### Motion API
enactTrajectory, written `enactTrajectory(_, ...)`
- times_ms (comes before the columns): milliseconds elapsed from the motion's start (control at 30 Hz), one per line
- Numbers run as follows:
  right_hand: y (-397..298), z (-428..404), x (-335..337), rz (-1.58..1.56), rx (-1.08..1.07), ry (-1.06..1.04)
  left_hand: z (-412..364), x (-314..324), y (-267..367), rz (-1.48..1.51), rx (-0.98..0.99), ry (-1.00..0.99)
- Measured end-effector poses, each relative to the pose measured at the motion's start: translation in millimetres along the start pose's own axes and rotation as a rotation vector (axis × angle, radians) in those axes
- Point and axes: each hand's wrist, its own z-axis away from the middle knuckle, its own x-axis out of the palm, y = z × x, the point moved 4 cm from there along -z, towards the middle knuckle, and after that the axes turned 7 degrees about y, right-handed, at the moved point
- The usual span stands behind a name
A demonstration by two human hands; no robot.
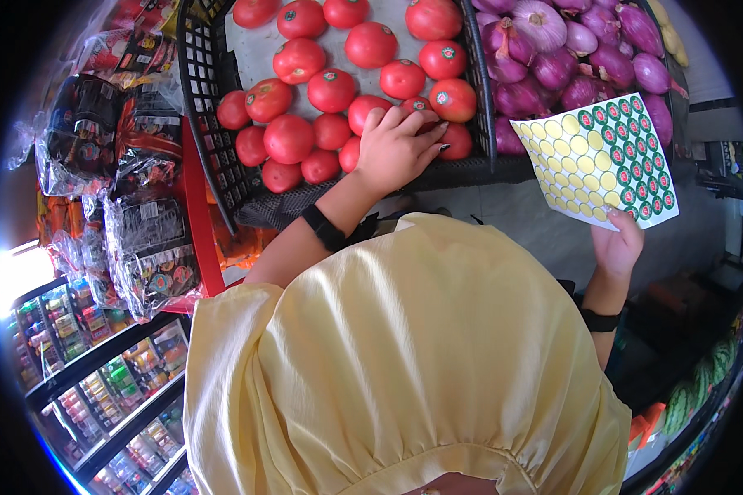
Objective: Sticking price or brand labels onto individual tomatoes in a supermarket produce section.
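My left hand (399, 145) lies over red tomatoes in a black plastic crate (489, 124). Its fingers curl across a stickered tomato (416, 103), and the thumb touches another tomato (458, 143) near the crate's front right corner. The palm hides what is beneath it, so a grip cannot be made out. Out to the right, my right hand (620, 244) pinches the lower edge of a sticker sheet (600, 161) between thumb and fingers. Round green-and-red stickers fill the sheet's right part; bare yellowish circles cover its left. Some tomatoes, like the upright one (331, 90), bear such stickers.
Purple onions (548, 68) fill a neighbouring crate, partly behind the sheet. Plastic-wrapped dark packages (152, 229) are stacked on the left beside a red panel (201, 216). Stocked shelves (105, 390) stand at lower left. Watermelons (681, 402) lie at lower right.
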Motion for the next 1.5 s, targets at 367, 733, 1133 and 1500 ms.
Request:
enactTrajectory(367, 6.1, -1.5, 30.4, -0.055, 0.022, -0.009, 14.0, -6.2, -2.7, -0.007, 0.030, -0.030)
enactTrajectory(733, 23.4, -3.8, 64.1, -0.126, 0.180, -0.275, -29.6, -75.5, -5.2, 0.294, -0.028, 0.314)
enactTrajectory(1133, 33.6, 9.9, 120.7, -0.260, 0.341, -0.442, -47.3, -114.6, 8.7, 0.513, 0.080, 0.418)
enactTrajectory(1500, 35.6, 19.0, 123.1, -0.198, 0.382, -0.450, -36.7, -102.0, 10.4, 0.970, -0.094, 0.323)
